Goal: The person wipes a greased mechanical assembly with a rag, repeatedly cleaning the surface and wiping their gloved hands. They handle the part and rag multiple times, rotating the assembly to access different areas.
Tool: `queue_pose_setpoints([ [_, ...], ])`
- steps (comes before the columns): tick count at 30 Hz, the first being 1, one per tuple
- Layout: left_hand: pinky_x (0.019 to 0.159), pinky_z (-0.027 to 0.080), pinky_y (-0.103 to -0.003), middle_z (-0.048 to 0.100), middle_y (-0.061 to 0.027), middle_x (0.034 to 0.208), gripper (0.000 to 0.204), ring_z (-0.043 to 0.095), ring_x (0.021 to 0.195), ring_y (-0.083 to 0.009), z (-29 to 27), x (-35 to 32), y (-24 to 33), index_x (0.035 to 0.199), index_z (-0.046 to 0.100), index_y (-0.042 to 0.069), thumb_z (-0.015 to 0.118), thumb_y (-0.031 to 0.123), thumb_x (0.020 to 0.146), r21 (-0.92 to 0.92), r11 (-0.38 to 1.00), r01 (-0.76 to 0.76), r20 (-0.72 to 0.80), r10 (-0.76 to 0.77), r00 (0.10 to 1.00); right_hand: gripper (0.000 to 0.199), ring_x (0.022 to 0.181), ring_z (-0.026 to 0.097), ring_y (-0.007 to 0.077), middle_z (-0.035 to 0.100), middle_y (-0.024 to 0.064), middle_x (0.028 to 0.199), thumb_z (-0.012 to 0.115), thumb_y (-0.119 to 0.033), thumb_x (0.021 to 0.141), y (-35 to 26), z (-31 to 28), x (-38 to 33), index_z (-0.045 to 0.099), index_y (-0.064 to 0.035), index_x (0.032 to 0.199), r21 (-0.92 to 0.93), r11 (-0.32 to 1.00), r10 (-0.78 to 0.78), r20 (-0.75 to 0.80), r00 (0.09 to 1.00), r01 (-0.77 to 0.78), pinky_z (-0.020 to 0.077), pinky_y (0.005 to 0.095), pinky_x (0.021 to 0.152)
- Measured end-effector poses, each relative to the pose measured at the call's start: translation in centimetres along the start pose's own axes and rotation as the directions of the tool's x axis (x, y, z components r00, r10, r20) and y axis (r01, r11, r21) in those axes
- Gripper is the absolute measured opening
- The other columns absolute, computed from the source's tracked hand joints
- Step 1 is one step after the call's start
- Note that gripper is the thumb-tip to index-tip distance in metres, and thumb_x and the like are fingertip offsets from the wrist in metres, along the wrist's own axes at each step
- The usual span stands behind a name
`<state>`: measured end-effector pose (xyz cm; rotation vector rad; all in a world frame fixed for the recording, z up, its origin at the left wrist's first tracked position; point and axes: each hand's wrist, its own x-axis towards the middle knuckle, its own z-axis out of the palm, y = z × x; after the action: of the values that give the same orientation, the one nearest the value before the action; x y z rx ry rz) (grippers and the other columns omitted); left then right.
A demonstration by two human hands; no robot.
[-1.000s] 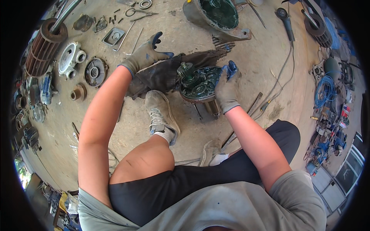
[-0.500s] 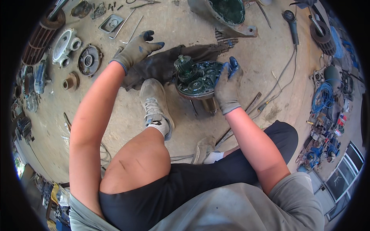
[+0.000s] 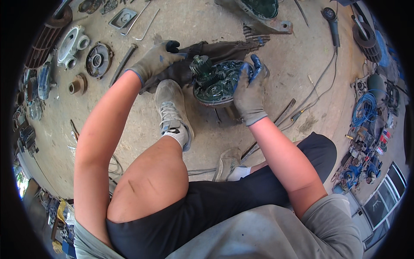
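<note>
A round, oily gear assembly [image 3: 213,91] sits between my hands, with a toothed shaft gear [image 3: 199,66] standing up at its left. Its flat plate is tilted, and a metal cylinder shows beneath. My right hand [image 3: 251,93], in a grey glove with blue-stained fingers, grips the right rim, thumb over the edge. Reaching over a dark crumpled cloth [image 3: 202,48], my gloved left hand [image 3: 157,61] has its fingers apart and holds nothing visible. Its palm side is hidden. A steel bar [image 3: 123,64] lies beside that wrist. My shoe [image 3: 171,105] is just left of the assembly.
A large oily housing [image 3: 258,19] stands at the far side. Left of my arm lie a round cover [image 3: 98,60], a flanged ring [image 3: 77,84] and a pale casting [image 3: 71,47]. An angle grinder [image 3: 332,26] with a trailing cable lies far right.
My left hand has come slightly nearer and lower over the cloth, uncovering the steel bar. My right hand and the gear assembly have shifted a little to the left.
</note>
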<state>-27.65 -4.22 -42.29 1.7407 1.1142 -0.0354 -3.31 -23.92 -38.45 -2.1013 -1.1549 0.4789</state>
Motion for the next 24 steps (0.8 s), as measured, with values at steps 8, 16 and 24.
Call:
queue_pose_setpoints([
  [8, 0.106, 0.049, -0.037, 0.068, -0.0261, 0.130, 0.054, 0.065, 0.124, -0.0339, 0.1, -1.4, 1.3, 0.130, 0.066, -0.005, 0.076, 0.030, 0.091, 0.023, 0.998, -0.050, 0.065, 0.048, 0.997, 0.047, 0.126, 0.055, 0.0407, 0.051, 0.0260, 0.139, 0.054, -0.024, 0.108, -0.3, -0.5, -0.6, 0.044, 0.0000, 0.147, -0.026, 0.996, -0.081, 0.023, 0.996, 0.082, 0.0444, 0.0461, 0.109],
  [16, 0.097, 0.051, -0.037, 0.074, -0.0185, 0.116, 0.048, 0.068, 0.107, -0.0270, 0.7, -1.6, 1.2, 0.125, 0.069, -0.003, 0.075, 0.029, 0.090, -0.111, 0.993, 0.044, 0.101, -0.032, 0.994, 0.051, 0.129, 0.051, 0.0437, 0.048, 0.0263, 0.140, 0.057, -0.026, 0.107, -1.0, -0.4, -1.6, 0.043, 0.0002, 0.148, -0.047, 0.986, -0.158, 0.034, 0.987, 0.160, 0.0401, 0.0480, 0.112],
  [24, 0.095, 0.051, -0.032, 0.074, -0.0127, 0.117, 0.052, 0.066, 0.106, -0.0202, 1.9, -1.4, 0.4, 0.129, 0.068, -0.002, 0.071, 0.039, 0.097, -0.337, 0.919, 0.205, 0.132, -0.170, 0.977, 0.050, 0.128, 0.056, 0.0373, 0.047, 0.0256, 0.141, 0.055, -0.023, 0.108, -0.1, -0.3, -0.9, 0.040, 0.0013, 0.149, 0.015, 0.998, -0.061, 0.055, 0.997, 0.060, 0.0446, 0.0441, 0.110],
])
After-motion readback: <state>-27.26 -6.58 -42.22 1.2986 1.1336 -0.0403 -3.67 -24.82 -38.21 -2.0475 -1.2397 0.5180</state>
